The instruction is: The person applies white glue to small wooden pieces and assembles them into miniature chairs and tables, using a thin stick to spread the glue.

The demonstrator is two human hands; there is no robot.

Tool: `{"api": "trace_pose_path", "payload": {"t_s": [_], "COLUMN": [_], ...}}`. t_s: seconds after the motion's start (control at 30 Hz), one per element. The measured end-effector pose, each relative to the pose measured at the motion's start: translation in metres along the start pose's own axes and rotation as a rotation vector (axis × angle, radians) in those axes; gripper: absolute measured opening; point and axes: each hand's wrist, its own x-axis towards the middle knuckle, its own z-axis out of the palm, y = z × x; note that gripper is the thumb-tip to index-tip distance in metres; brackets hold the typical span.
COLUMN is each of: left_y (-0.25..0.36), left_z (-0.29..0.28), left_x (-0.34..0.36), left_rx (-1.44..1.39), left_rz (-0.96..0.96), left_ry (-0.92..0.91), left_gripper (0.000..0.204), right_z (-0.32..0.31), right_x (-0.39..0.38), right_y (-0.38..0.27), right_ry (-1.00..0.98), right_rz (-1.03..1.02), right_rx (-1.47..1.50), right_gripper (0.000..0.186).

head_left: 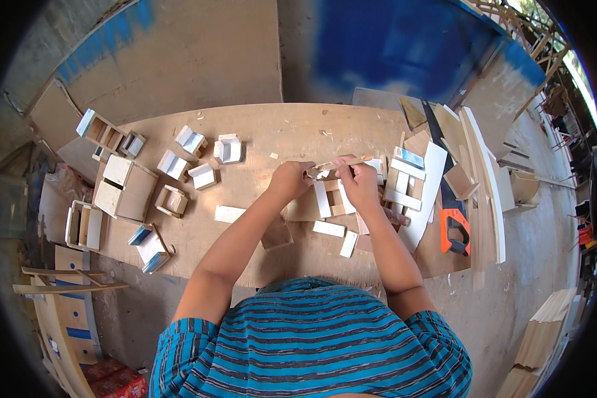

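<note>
Over the middle of the workbench, my left hand (289, 181) and my right hand (361, 188) come close together. Both are closed around a thin strip of wood (329, 166), whose far end sticks out past the right fingers. The exact grip of the left fingertips is partly hidden. Just below the hands lie small white-faced wood pieces, among them a short block (329, 229) and a narrower one (349, 244). Beside my left forearm is another white strip (229, 213). A brown wood block (276, 236) sits partly behind that forearm.
Several miniature wooden chairs (229, 149) and a small cabinet-like box (125, 188) stand on the left of the workbench (259, 123). To the right are a long white board (426, 199), an orange-handled handsaw (455, 232) and stacked wooden slats (485, 192).
</note>
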Motion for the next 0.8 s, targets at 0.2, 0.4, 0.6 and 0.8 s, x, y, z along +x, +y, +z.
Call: {"api": "trace_pose_path", "payload": {"t_s": [0.2, 0.4, 0.6, 0.8], "left_y": [0.002, 0.002, 0.001, -0.015], "left_z": [0.005, 0.007, 0.000, -0.046], "left_x": [0.001, 0.002, 0.002, -0.026], "left_rx": [0.086, 0.092, 0.084, -0.763], "left_rz": [-0.017, -0.041, -0.070, -0.216], "left_ry": [0.015, 0.032, -0.022, 0.250], "left_gripper": [0.029, 0.029, 0.034, 0.027], "right_z": [0.000, -0.011, -0.030, -0.050], "right_x": [-0.004, -0.008, -0.010, -0.019], "right_y": [0.007, 0.000, 0.008, -0.022], "right_ry": [0.143, 0.230, 0.357, 0.333], "right_rz": [0.240, 0.257, 0.336, 0.363], "right_rx": [0.257, 0.338, 0.609, 0.986], "right_gripper": [0.032, 0.032, 0.031, 0.029]}}
